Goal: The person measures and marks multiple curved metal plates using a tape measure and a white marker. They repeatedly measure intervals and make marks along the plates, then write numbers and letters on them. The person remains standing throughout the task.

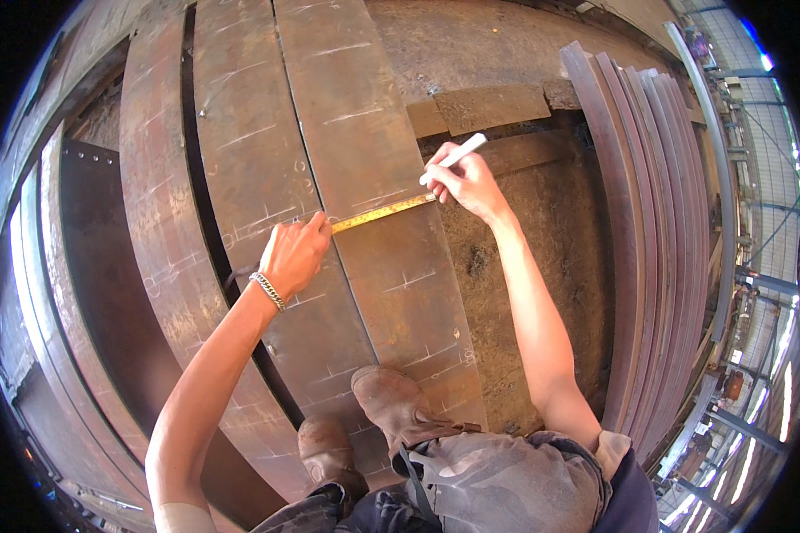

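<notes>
A yellow tape measure lies stretched across a rusty steel plate with white chalk-like marks on it. My left hand, with a chain bracelet at the wrist, is closed on the tape's left part near the seam between two plates. At the plate's right edge my right hand grips a white marker, its upper end pointing up and right. The tape's right end reaches the fingers of that hand; whether they also press on it is hard to make out.
Both my boots stand on the marked plates. A dark gap runs between the plates to the left. Long steel bars stand stacked on the right, beyond a lower brown surface. Dark steel beams lie far left.
</notes>
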A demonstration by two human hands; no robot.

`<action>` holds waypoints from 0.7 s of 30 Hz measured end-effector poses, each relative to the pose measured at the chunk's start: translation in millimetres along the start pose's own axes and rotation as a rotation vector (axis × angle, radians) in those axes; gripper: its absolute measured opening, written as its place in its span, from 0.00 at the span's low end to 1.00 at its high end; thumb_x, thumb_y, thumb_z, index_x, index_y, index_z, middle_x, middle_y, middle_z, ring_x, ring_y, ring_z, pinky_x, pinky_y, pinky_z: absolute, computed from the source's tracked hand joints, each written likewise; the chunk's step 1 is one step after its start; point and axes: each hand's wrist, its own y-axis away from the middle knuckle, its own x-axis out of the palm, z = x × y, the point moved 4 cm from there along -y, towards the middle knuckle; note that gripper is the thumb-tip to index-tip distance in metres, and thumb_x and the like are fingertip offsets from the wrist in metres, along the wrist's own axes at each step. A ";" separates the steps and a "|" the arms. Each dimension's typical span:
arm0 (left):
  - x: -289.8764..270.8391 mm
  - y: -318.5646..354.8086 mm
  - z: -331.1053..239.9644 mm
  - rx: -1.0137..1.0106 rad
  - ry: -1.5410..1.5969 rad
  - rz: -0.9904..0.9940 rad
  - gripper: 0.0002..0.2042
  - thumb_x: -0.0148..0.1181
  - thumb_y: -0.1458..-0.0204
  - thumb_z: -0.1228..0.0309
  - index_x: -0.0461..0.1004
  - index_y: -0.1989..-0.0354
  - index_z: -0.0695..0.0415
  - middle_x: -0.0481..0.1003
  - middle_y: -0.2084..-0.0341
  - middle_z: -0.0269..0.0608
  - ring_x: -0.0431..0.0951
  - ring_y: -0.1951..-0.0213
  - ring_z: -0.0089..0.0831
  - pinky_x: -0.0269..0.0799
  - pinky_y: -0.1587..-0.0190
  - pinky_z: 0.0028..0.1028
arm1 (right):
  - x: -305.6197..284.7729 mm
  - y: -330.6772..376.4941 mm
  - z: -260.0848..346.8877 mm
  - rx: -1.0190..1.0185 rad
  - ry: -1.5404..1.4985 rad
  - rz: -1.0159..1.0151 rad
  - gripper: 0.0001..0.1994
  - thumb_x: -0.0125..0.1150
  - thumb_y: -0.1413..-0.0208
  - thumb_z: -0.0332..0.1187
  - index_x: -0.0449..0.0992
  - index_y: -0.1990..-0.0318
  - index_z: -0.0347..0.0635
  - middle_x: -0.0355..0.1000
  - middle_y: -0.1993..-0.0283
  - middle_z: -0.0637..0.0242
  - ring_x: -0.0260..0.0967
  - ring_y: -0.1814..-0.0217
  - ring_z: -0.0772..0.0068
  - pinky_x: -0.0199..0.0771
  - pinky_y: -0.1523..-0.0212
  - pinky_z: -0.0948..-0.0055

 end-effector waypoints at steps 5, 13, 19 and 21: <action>4.7 1.4 0.6 0.049 -0.012 -0.143 0.08 0.55 0.40 0.72 0.75 0.57 0.62 0.72 0.65 0.44 0.80 0.71 0.42 0.76 0.69 0.38 | -0.3 -25.7 -21.4 0.144 0.258 0.320 0.05 0.57 0.37 0.31 0.71 0.65 0.42 0.74 0.71 0.70 0.69 0.71 0.85 0.68 0.72 0.80; 4.1 2.8 2.3 0.045 -0.005 -0.131 0.07 0.54 0.39 0.72 0.74 0.58 0.62 0.72 0.65 0.43 0.79 0.71 0.41 0.75 0.69 0.38 | 6.0 -30.1 -22.9 0.148 0.297 0.386 0.06 0.58 0.38 0.31 0.70 0.66 0.40 0.75 0.71 0.68 0.71 0.69 0.81 0.72 0.66 0.75; 1.7 2.1 1.5 0.045 0.020 -0.127 0.07 0.54 0.39 0.72 0.75 0.58 0.62 0.72 0.66 0.44 0.79 0.71 0.41 0.75 0.69 0.38 | 6.9 -28.6 -21.9 0.122 0.327 0.377 0.06 0.58 0.39 0.30 0.70 0.66 0.39 0.75 0.72 0.67 0.72 0.69 0.79 0.73 0.65 0.73; 3.2 2.1 2.2 0.037 0.020 -0.117 0.07 0.54 0.39 0.72 0.75 0.58 0.62 0.72 0.66 0.44 0.79 0.71 0.42 0.75 0.69 0.38 | 9.2 -26.0 -20.2 0.082 0.369 0.354 0.06 0.58 0.41 0.30 0.70 0.67 0.39 0.76 0.72 0.65 0.73 0.70 0.76 0.72 0.65 0.71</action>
